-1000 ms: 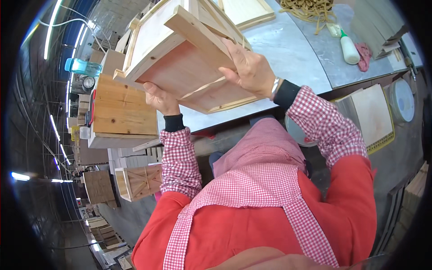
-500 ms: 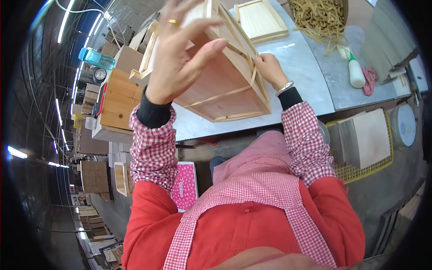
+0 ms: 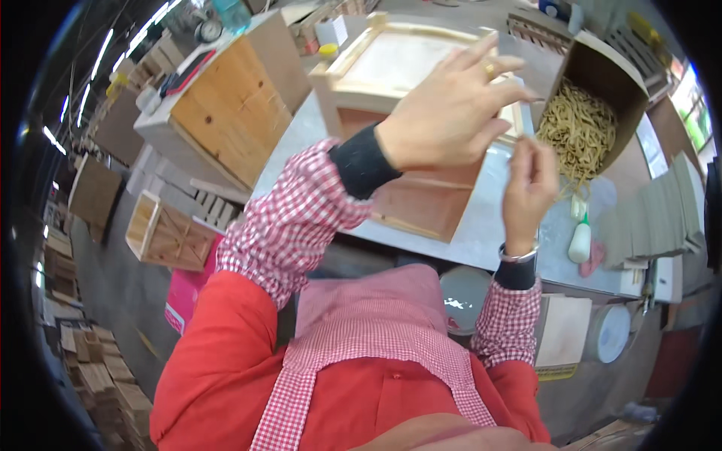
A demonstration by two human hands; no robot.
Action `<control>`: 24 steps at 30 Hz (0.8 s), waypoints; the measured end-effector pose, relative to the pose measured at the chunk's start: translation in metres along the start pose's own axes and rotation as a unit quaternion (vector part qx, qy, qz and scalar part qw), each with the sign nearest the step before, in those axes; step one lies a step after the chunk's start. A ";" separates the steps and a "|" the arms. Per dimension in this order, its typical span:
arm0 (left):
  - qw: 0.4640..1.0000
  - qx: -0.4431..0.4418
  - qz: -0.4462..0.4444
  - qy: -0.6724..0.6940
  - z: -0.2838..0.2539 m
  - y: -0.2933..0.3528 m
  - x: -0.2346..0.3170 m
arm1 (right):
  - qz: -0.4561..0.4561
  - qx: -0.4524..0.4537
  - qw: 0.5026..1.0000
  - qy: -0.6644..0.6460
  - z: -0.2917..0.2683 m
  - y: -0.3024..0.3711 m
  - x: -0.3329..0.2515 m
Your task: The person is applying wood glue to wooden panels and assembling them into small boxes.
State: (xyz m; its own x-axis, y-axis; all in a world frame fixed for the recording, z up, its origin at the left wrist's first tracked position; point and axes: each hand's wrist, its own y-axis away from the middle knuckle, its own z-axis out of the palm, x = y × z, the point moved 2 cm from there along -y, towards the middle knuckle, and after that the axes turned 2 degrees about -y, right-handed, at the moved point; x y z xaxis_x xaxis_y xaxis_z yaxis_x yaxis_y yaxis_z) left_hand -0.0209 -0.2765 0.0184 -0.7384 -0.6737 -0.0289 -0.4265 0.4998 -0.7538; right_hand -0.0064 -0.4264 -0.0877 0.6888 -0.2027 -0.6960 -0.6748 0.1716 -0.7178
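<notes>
A pale wooden box (image 3: 421, 203) with a framed top panel stands on the grey table (image 3: 481, 233) in front of me. My left hand (image 3: 451, 113), a ring on one finger, hovers over the box's top with its fingers spread and nothing in it. My right hand (image 3: 530, 188), a bracelet at its wrist, is at the box's right edge with the fingers bunched together. Whether it grips anything does not show. Both sleeves are red-and-white check.
A cardboard box of tan straw-like fibres (image 3: 579, 128) stands behind the right hand. A white glue bottle (image 3: 579, 240) lies on the table. A bigger wooden box (image 3: 233, 113) sits to the left, a small crate (image 3: 165, 233) on the floor, and stacked boards (image 3: 654, 218) at the right.
The box has come down from being held up and tilted to standing on the table. My left hand has let go and swung across above it. My right hand moved to its right edge.
</notes>
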 end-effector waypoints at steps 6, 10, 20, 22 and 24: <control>0.953 0.254 -0.043 0.162 -0.049 0.064 0.008 | -0.223 -0.062 0.973 0.028 0.027 -0.038 -0.065; 0.869 0.362 -0.306 0.140 -0.063 0.164 -0.042 | -0.228 -0.092 0.965 0.087 0.028 -0.041 -0.072; 0.493 0.109 -0.683 0.528 0.041 0.259 -0.137 | -0.234 -0.046 0.955 0.176 0.026 -0.039 -0.073; 0.489 0.020 -0.676 0.552 0.049 0.247 -0.145 | -0.249 -0.019 0.947 0.202 0.028 -0.038 -0.074; 0.493 0.016 -0.653 0.574 0.053 0.236 -0.152 | -0.242 -0.012 0.944 0.224 0.031 -0.037 -0.078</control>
State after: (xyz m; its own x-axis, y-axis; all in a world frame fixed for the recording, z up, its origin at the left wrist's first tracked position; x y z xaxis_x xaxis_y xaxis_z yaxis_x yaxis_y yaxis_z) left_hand 0.0187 -0.0848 -0.1894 0.3399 0.3526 0.8719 -0.9350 0.0269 0.3536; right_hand -0.0268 -0.3872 -0.0074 0.7411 -0.6395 -0.2045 -0.3188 -0.0672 -0.9454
